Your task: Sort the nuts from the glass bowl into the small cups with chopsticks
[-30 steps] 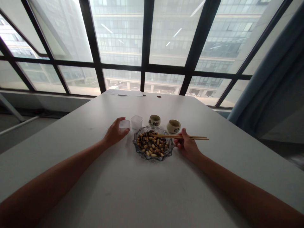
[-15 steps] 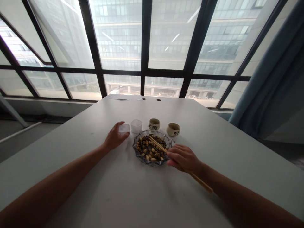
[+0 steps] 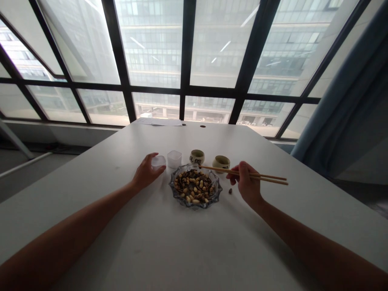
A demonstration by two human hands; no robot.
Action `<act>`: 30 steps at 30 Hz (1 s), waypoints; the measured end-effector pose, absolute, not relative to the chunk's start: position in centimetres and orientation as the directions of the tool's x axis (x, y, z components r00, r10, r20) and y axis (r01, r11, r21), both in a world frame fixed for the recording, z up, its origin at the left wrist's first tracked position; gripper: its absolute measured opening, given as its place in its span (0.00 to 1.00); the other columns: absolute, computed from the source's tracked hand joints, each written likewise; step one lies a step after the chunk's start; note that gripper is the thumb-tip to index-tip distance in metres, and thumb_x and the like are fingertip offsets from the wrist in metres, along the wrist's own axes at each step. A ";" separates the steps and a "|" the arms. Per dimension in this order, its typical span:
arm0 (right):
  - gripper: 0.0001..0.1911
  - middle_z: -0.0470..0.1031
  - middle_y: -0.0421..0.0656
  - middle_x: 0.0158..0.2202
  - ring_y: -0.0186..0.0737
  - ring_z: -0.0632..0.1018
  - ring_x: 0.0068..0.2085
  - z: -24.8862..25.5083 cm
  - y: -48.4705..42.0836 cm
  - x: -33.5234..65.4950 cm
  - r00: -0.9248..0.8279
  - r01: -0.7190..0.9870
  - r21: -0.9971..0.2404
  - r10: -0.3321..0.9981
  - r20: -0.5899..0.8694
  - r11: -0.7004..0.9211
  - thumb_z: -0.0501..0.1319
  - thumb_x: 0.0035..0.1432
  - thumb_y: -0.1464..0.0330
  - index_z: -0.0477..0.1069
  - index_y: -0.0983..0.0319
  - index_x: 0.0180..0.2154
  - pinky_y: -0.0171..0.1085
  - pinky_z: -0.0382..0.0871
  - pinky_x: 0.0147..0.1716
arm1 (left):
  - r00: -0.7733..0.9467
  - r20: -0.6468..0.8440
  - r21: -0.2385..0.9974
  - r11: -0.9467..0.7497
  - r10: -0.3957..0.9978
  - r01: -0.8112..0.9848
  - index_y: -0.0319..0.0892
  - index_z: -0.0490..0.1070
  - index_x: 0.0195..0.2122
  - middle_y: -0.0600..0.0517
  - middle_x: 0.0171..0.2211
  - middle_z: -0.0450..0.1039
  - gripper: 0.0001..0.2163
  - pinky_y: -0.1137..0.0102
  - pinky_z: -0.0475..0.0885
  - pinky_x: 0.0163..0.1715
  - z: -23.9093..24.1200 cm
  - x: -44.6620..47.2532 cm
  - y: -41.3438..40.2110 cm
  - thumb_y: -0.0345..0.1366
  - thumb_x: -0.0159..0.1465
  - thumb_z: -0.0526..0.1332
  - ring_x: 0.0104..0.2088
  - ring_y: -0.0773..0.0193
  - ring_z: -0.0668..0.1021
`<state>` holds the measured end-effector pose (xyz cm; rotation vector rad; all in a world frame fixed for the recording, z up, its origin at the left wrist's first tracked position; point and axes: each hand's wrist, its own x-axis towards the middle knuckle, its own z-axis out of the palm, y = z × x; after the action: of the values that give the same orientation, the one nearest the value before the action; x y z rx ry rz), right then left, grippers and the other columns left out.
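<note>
A glass dish [image 3: 182, 197] with a scalloped rim holds mixed nuts and dark seeds [image 3: 195, 186] at the middle of the white table [image 3: 194, 246]. My right hand [image 3: 247, 184] is closed on a pair of wooden chopsticks [image 3: 266, 178], right of the dish; their tips reach left over the dish's far edge. A small dark piece [image 3: 230, 190] lies on the table between dish and hand. My left hand [image 3: 146, 173] curls round a small clear plastic cup [image 3: 159, 161] left of the dish.
Behind the dish stand a second clear plastic cup [image 3: 174, 157] and two small ceramic cups [image 3: 197, 156] [image 3: 221, 161]. Papers [image 3: 160, 121] lie at the table's far edge. Large windows run behind, and a blue curtain [image 3: 348, 101] hangs at the right.
My right hand lifted out of the dish and swung back to the right, chopsticks now level again. A small dark piece now lies on the table right of the dish. Left hand stayed put.
</note>
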<state>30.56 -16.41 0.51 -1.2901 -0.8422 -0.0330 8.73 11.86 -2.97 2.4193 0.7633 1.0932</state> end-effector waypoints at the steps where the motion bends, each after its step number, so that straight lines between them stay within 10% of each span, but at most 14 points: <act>1: 0.26 0.73 0.41 0.16 0.32 0.68 0.14 0.6 -16.1 31.0 0.763 0.369 -0.863 0.417 0.494 0.346 0.58 0.61 0.45 0.68 0.60 0.25 0.31 0.61 0.13 | 0.552 0.566 0.536 -0.782 0.613 0.319 0.41 0.64 0.57 0.41 0.55 0.72 0.29 0.57 0.76 0.46 -3.0 8.7 11.9 0.50 0.58 0.64 0.50 0.49 0.77; 6: 0.30 0.72 0.41 0.13 0.32 0.66 0.12 1.3 -15.6 31.1 0.752 0.212 -0.930 0.557 0.352 0.300 0.63 0.51 0.39 0.68 0.61 0.22 0.31 0.58 0.10 | 0.552 0.567 0.539 -0.782 0.611 0.312 0.41 0.64 0.57 0.42 0.55 0.71 0.29 0.57 0.76 0.44 -3.0 8.8 11.9 0.50 0.59 0.63 0.49 0.50 0.78; 14: 0.35 0.68 0.41 0.11 0.30 0.65 0.12 8.4 -19.2 30.5 0.667 0.623 -0.783 0.520 0.534 0.006 0.57 0.56 0.38 0.69 0.62 0.18 0.30 0.57 0.10 | 0.555 0.559 0.544 -0.777 0.616 0.316 0.41 0.64 0.58 0.41 0.56 0.71 0.29 0.57 0.76 0.46 -3.0 8.8 11.8 0.51 0.59 0.63 0.49 0.50 0.77; 19: 0.31 0.69 0.42 0.10 0.31 0.65 0.09 10.7 -21.0 31.2 0.656 0.695 -0.649 0.645 0.393 -0.311 0.59 0.60 0.46 0.70 0.62 0.17 0.31 0.58 0.08 | 0.554 0.549 0.553 -0.769 0.626 0.321 0.42 0.64 0.58 0.41 0.57 0.71 0.30 0.58 0.76 0.45 -3.0 8.8 11.8 0.52 0.59 0.63 0.49 0.50 0.78; 30: 0.27 0.69 0.40 0.10 0.32 0.69 0.10 9.1 -20.0 31.1 0.579 0.758 -0.568 0.733 0.357 -0.322 0.59 0.63 0.52 0.68 0.61 0.18 0.30 0.61 0.10 | 0.559 0.559 0.531 -0.782 0.612 0.325 0.42 0.64 0.58 0.42 0.56 0.71 0.29 0.59 0.76 0.43 -3.1 8.8 12.0 0.51 0.59 0.63 0.46 0.52 0.78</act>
<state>31.14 -19.98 9.13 -2.0967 -1.1822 -0.0449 8.83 12.00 -3.12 2.4288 0.7647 1.0785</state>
